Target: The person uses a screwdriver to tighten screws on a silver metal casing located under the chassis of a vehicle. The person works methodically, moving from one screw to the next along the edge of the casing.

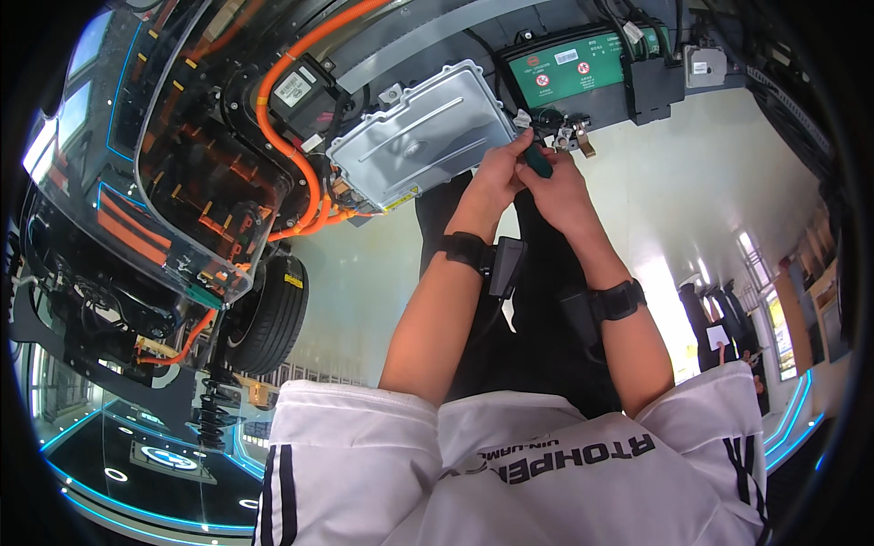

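Note:
My two hands meet beside the right end of a ribbed silver-grey metal housing [423,136]. A tool with a dark green handle [537,162] lies against my right hand [560,187], whose fingers are curled around it. The tool's working end is hidden, so its exact kind does not show. My left hand [496,173] is closed right beside the handle, thumb pointing up toward the wiring; what sits in its fingers is hidden. Just beyond my fingertips is a cluster of small connectors and brackets with a brass-coloured tab [584,146].
Thick orange cables [266,100] curve around the housing's left side. Behind the connectors stands a green labelled panel [564,73], with a black box [655,88] to its right. A clear cover [150,164] and a tyre [269,314] are at left. Other people [715,318] stand far right.

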A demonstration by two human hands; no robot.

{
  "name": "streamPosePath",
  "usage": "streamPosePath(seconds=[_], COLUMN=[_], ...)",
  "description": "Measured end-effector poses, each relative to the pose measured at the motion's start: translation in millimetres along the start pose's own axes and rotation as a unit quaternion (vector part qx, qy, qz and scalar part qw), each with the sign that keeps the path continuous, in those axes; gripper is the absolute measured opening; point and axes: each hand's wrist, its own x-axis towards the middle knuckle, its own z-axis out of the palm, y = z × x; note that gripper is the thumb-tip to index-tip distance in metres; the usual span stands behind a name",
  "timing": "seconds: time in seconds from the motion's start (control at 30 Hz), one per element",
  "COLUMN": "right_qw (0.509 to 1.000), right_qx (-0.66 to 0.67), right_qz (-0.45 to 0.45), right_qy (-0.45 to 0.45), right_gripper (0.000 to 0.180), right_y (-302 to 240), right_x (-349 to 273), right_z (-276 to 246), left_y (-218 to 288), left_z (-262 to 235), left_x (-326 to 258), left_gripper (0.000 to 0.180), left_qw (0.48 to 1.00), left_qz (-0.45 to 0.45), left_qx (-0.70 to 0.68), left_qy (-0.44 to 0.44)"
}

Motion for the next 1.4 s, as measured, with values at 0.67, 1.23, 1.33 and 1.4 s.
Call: streamPosePath(seconds=[0.67, 1.23, 1.33, 1.4], right_qw=[0.747, 0.946, 0.992, 0.884], right_qx=[0.470, -0.294, -0.105, 0.280], right_qz=[0.441, -0.132, 0.006, 0.323], right_qy=[-0.163, -0.003, -0.072, -0.187], right_gripper=[0.030, 0.022, 0.021, 0.021], right_y=[-56, -28, -26, -56], right_x=[10, 5, 17, 21], right_z=[-34, -11, -13, -28], left_y=[17, 21, 24, 19], left_z=[22, 8, 11, 6], left_x=[-16, -2, -1, -2], left_gripper=[0.033, 0.030, 0.030, 0.029], left_qw=[0.993, 0.999, 0.999, 0.988], left_qz=[-0.039, 0.028, 0.026, 0.003], left_qx=[-0.111, -0.011, -0.027, -0.136], left_qy=[-0.030, 0.024, 0.000, -0.074])
